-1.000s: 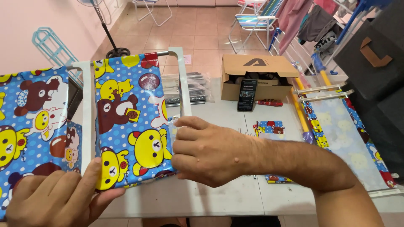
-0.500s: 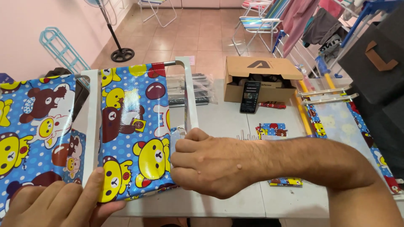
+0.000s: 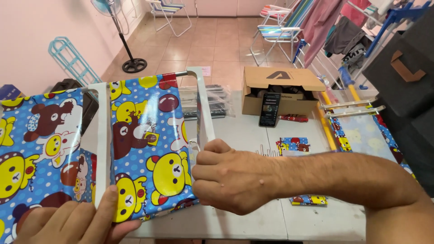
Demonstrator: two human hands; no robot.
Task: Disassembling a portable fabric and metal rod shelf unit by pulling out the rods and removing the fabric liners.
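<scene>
- I see the right hand [image 3: 230, 178] closed in a fist grip on the right edge of the bear-print sheet [image 3: 149, 149], at the foot of the white frame bar [image 3: 204, 108].
- Left hand [image 3: 72, 223] lies flat, fingers open, pressing the sheet's lower left corner.
- Sheet spans the white frame on the bench [image 3: 253, 131], in front of me.
- Cardboard box [image 3: 280, 88] and phone [image 3: 270, 110] are well behind.

We record a blue polka-dot sheet [image 3: 149, 149] printed with yellow and brown bears, white frame bars [image 3: 102, 135], a brown cardboard box [image 3: 280, 88] and a pale grey surface [image 3: 239, 131].
</scene>
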